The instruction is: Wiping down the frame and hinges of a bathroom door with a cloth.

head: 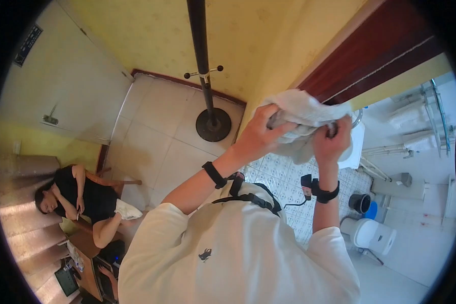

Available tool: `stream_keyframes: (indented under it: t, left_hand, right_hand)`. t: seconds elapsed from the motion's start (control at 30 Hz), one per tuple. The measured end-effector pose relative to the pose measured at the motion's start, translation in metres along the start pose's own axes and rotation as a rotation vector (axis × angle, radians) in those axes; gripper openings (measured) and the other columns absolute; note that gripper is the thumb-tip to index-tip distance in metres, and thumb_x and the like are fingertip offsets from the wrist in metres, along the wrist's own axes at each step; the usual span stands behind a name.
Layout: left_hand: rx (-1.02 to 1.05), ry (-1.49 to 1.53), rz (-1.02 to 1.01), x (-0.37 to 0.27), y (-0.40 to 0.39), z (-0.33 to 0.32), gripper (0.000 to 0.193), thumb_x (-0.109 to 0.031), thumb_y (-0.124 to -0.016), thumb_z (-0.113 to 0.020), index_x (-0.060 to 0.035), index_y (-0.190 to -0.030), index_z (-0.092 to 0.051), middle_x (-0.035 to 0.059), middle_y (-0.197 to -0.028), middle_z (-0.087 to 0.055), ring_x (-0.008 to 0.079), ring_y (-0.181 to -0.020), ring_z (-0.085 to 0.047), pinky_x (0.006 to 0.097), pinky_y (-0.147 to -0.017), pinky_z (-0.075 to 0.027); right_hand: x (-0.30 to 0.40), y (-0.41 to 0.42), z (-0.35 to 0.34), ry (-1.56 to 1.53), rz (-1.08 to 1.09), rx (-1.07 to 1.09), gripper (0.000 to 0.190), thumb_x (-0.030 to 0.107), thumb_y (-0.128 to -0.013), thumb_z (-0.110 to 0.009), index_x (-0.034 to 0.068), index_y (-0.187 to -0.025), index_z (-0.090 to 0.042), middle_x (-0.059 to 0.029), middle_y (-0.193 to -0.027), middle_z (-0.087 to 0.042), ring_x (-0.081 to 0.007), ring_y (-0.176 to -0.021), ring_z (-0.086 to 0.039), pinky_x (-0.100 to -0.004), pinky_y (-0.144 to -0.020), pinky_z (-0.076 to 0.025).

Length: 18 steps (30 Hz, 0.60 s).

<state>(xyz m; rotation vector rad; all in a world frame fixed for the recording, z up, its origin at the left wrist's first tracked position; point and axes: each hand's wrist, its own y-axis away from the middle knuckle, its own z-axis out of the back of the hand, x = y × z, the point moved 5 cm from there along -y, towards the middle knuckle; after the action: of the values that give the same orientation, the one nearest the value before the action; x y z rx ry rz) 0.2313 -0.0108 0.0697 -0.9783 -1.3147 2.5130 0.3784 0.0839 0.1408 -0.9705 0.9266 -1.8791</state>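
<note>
Between my raised hands hangs a bunched white cloth point(302, 104), perhaps a towel, with folds that hide part of my fingers. My left hand point(260, 127) grips its left side, thumb across the front. On the other side, my right hand point(331, 140) is closed on the cloth's right end. Something dark shows at the right fingers, too blurred to name. The cloth is held up in front of a doorway, beside the dark red door frame point(368, 57). Black straps circle both of my wrists.
A black coat stand point(212, 123) rises ahead on the left. Through the doorway lies a tiled bathroom with a white toilet point(372, 235), a black bin point(359, 203) and a glass shelf rack point(435, 117). At left, a person point(87, 193) sits beside a wooden desk point(87, 266).
</note>
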Motion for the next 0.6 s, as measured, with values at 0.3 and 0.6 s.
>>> stream_keyframes:
  t: [0.3,0.6]
  left_hand:
    - [0.027,0.283,0.381,0.052,0.077,-0.029,0.041,0.003,-0.065,-0.076,-0.0079,-0.104,-0.068,0.0148,-0.121,-0.051,0.0344,-0.112,-0.054,0.0404,-0.097,-0.046]
    - [0.072,0.393,0.634,0.084,0.117,-0.048,0.031,0.01,-0.068,-0.054,0.003,-0.097,-0.062,0.018,-0.109,-0.056,0.0341,-0.108,-0.058,0.0345,-0.09,-0.047]
  right_hand:
    - [-0.014,0.082,-0.049,-0.135,-0.304,0.357,0.033,-0.01,-0.072,-0.052,-0.002,-0.104,-0.052,-0.0241,-0.099,-0.054,-0.046,-0.094,-0.053,-0.0481,-0.081,-0.045]
    - [-0.017,0.143,-0.067,-0.199,-0.395,0.633,0.031,-0.005,-0.077,-0.053,-0.003,-0.108,-0.052,-0.0234,-0.105,-0.052,-0.0453,-0.097,-0.052,-0.0474,-0.083,-0.045]
